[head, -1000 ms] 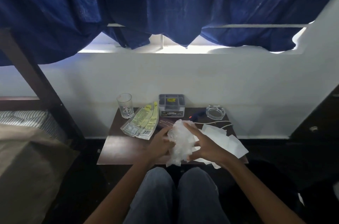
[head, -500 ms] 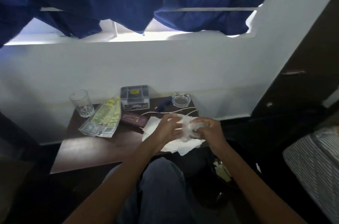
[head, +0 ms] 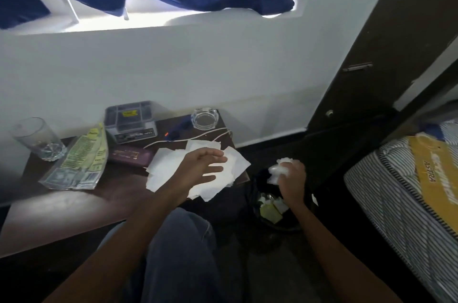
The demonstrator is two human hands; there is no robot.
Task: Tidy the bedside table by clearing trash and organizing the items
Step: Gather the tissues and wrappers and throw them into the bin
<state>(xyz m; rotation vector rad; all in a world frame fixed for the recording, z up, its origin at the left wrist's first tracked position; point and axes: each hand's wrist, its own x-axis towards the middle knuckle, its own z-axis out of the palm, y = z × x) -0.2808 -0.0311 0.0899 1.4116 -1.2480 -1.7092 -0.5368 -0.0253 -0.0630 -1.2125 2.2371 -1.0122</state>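
Right hand [head: 291, 175] grips crumpled white plastic wad [head: 280, 170], fingers curled round it, held above the dark trash bin [head: 255, 193] beside the bedside table [head: 74, 206]. Left hand [head: 200, 168] fingers straight, relaxed, resting on loose white papers [head: 168, 168] at the table's right edge.

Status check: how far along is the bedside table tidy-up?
Done: paper scraps already lie in the dark bin. In hand: the right hand grips a crumpled white wad above that bin; the left hand is open over the loose white paper sheets. Left: those sheets, the green-yellow foil packets, then ordering the clear glass tumbler, maroon booklet and glass ashtray.
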